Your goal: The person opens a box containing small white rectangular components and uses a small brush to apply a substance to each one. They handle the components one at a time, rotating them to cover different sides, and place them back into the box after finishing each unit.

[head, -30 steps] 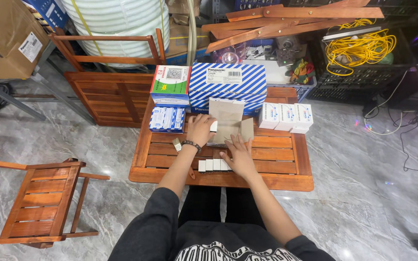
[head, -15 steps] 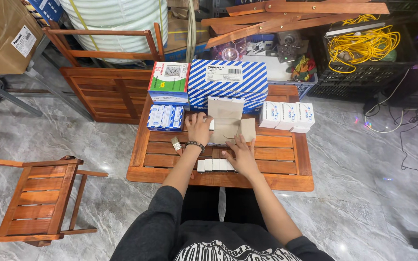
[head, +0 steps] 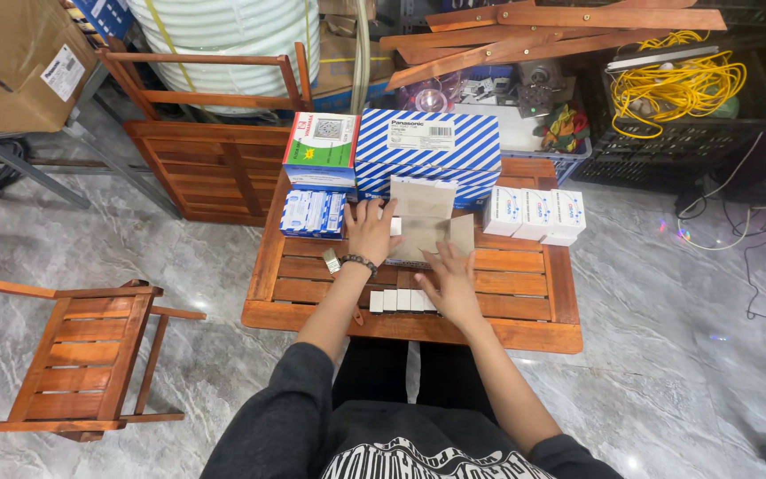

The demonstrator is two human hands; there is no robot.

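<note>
My left hand [head: 371, 230] rests on the left side of an open brown cardboard box [head: 425, 222] on the low wooden table [head: 525, 302], fingers against a small white piece at the box's edge. My right hand [head: 448, 282] lies flat just in front of the box, over the right end of a row of small white blocks [head: 394, 301]. A small white item [head: 332, 263] lies beside my left wrist. Behind the box stands a blue-and-white striped carton [head: 427, 151].
A green-and-red box [head: 322, 144] sits on blue-white packs [head: 312, 213] at the table's back left. Three white boxes [head: 535, 215] stand at the right. A wooden folding chair [head: 73, 355] is at the left; crates, yellow cable [head: 676, 80] and wooden slats lie behind.
My right hand has slid back from the cardboard box toward the row of white blocks. My left hand stays at the box's left side.
</note>
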